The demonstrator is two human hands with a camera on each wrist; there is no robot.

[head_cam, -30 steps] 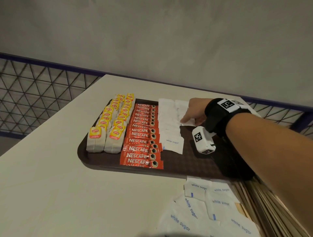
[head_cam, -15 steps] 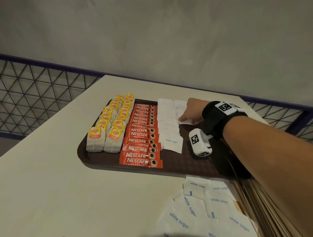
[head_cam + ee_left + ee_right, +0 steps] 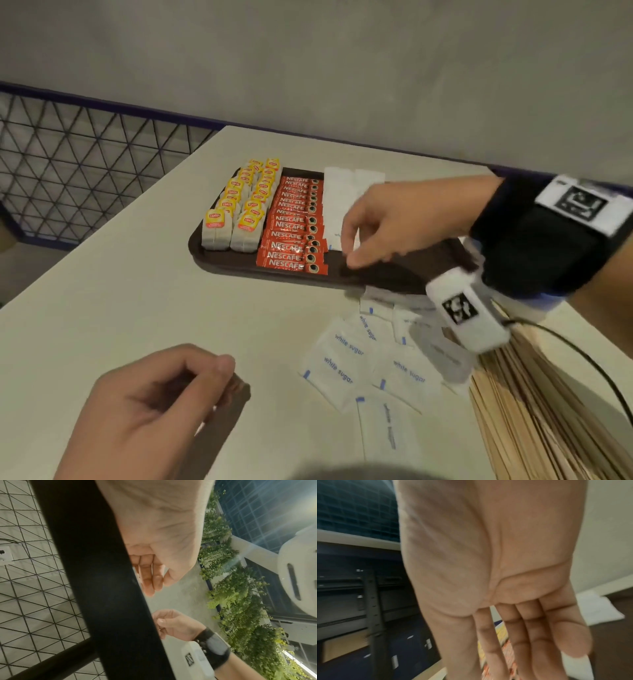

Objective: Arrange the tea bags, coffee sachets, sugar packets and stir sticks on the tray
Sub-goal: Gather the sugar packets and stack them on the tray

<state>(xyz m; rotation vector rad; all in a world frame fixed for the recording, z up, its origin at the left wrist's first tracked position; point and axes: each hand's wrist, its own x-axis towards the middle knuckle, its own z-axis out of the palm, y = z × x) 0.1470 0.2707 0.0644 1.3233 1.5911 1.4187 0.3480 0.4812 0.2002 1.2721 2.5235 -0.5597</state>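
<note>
A dark brown tray (image 3: 205, 262) holds two rows of yellow-tagged tea bags (image 3: 239, 212), a column of red coffee sachets (image 3: 294, 226) and a column of white sugar packets (image 3: 337, 195). My right hand (image 3: 356, 250) hovers over the tray's near right part, its fingers relaxed and holding nothing; the right wrist view shows its fingers (image 3: 530, 635) nearly straight above the tray. My left hand (image 3: 191, 380) hangs loosely curled and empty over the table's near left. Several loose sugar packets (image 3: 346, 363) lie on the table in front of the tray. A pile of wooden stir sticks (image 3: 534, 411) lies at the near right.
The pale table (image 3: 137, 308) stretches bare to the left of the tray. A wire mesh fence (image 3: 68, 164) runs beyond the table's left edge and a grey wall stands behind. A black cable (image 3: 582, 356) from the wrist camera trails over the stir sticks.
My right hand has drawn back from the far sugar packets toward the tray's near edge, now holding nothing. My left hand has come into view at the near left.
</note>
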